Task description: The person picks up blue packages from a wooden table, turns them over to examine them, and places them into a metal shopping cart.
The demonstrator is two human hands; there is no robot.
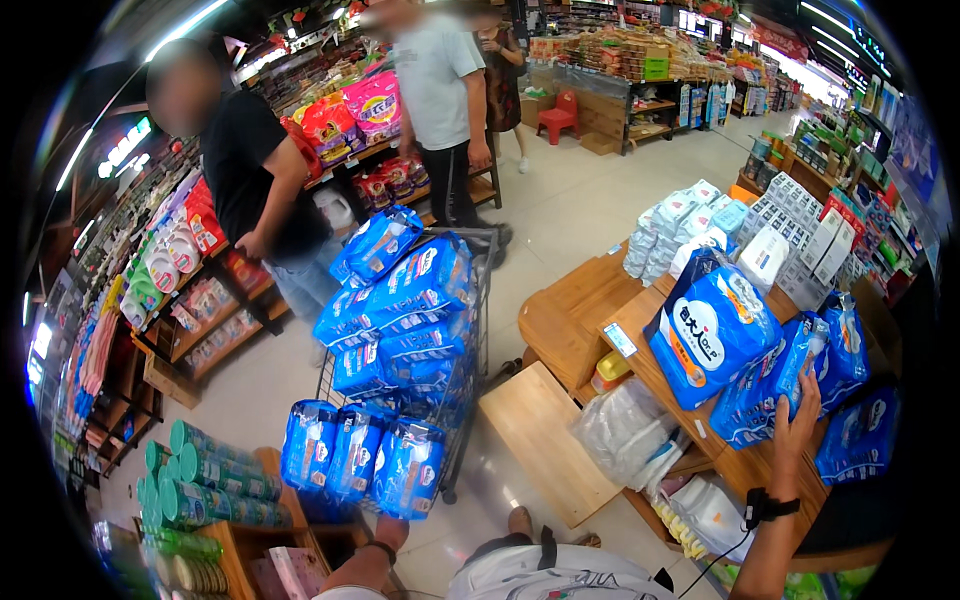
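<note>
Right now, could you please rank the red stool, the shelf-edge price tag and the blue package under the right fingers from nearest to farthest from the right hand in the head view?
1. Blue package, touching the right hand.
2. Price tag, to its left.
3. Red stool, far ahead.

Right hand [797,412]: bare. The wrist carries a wide black band [775,506] with a small dark box [754,511] attached; a thin black cable [722,562] runs from it. Left wrist: narrow dark band [379,549]. Torso: pale shirt [520,578] with dark line markings, small green-and-red detail. Lower garment [491,547]: dark.
</note>
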